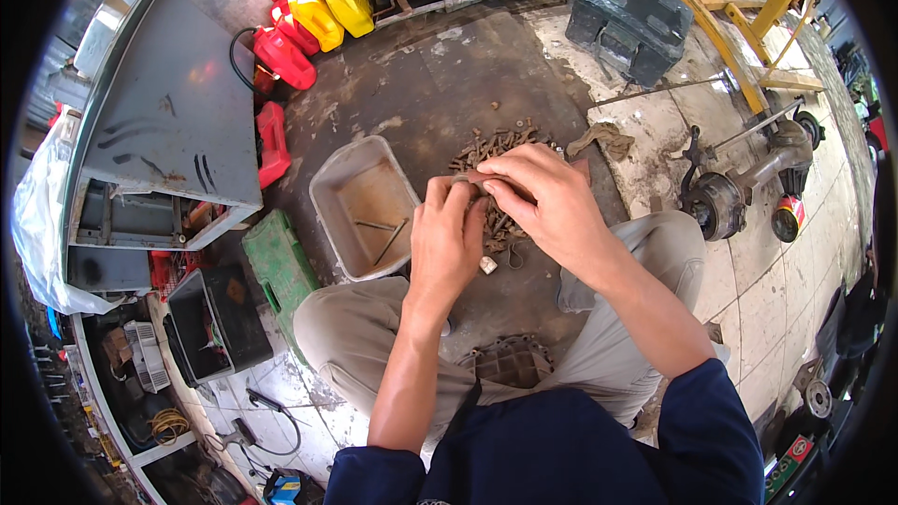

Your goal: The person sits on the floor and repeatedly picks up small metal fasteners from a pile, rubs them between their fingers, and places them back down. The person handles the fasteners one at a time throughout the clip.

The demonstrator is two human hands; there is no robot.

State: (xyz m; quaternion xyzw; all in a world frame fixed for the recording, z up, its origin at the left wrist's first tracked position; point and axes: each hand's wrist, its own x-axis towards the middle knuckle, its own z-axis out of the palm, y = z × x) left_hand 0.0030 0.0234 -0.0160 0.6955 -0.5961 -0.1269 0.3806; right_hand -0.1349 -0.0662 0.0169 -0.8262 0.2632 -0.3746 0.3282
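My left hand [447, 241] and my right hand [543, 194] meet in front of me, fingertips pinched together. Between them is a small rusty-brown metal piece [480, 177], mostly covered by the fingers, so its exact kind is unclear. Below and beyond the hands lies a loose heap of rusty bolts [496, 142] on the dark floor, partly hidden by my hands. To the left of my left hand stands a grey rectangular plastic tub [325, 194], with a couple of thin rods [388, 241] inside it.
A green case [281, 266] lies left of the tub. Red jugs [283, 58] and yellow jugs [313, 11] line the back left beside a grey metal cabinet [173, 103]. A black toolbox [629, 19] is at the back right, near a greasy axle part [716, 206]. A brown rag [603, 138] lies by the bolts.
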